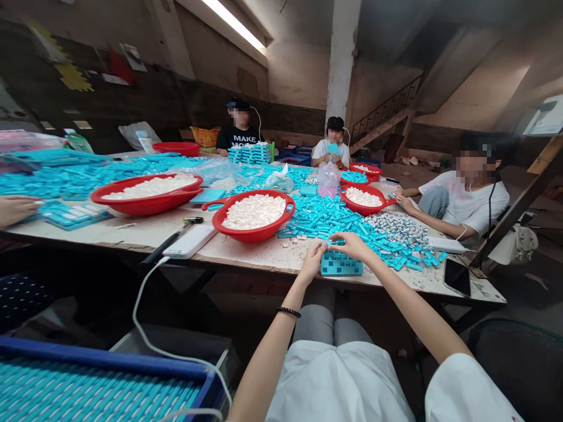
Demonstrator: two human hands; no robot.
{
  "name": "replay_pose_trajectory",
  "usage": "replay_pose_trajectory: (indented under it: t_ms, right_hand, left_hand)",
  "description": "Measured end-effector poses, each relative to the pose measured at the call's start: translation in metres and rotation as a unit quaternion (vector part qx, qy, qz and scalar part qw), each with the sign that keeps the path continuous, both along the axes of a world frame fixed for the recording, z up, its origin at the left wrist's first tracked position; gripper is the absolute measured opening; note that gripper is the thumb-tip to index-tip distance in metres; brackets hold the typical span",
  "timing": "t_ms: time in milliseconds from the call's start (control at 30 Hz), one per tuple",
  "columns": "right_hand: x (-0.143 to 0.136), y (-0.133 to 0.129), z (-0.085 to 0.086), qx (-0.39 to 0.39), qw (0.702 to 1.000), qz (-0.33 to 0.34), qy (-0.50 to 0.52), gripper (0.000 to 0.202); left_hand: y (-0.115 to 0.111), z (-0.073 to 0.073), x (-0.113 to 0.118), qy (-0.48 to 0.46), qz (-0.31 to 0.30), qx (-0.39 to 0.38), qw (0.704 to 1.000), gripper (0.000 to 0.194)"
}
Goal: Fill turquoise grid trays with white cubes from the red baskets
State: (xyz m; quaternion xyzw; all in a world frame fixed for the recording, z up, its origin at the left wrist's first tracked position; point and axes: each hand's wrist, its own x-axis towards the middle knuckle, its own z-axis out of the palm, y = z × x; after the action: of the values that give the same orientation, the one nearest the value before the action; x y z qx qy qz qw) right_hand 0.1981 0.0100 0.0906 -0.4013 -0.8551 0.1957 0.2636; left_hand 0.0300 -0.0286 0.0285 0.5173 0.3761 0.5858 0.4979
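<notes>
At the near table edge, a light-blue plastic panel with square openings (342,265) stands tilted towards me. My left hand (313,261) is closed at its upper left corner. Over its top edge, my right hand (350,246) has thumb and fingers brought together on a small blue piece, mostly covered by the fingers. Just beyond my hands spreads a heap of loose blue plastic pieces (328,218). A red basin (246,234) of small white pieces stands to the left of them. A pile of small white-and-blue parts (398,231) lies to the right.
A white power bank (190,241) with a cable lies left, beside a black-handled tool (169,239). Another red basin (149,205) stands farther left. A phone (457,276) rests near the right corner. Co-workers sit around the table. A blue crate (145,364) stands low left.
</notes>
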Motion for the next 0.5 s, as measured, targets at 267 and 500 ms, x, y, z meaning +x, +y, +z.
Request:
replay_pose_trajectory:
  t_ms: [267,500]
  right_hand:
    - [0.001,0.017,0.008,-0.152,0.987,0.048,-0.002,0.052]
    - [-0.009,0.018,0.002,-0.206,0.977,-0.043,0.043,0.031]
  left_hand:
    - [0.006,-0.009,0.000,0.008,0.032,-0.017,0.999,0.045]
    - [0.011,-0.011,0.001,0.057,0.113,-0.006,0.992,0.035]
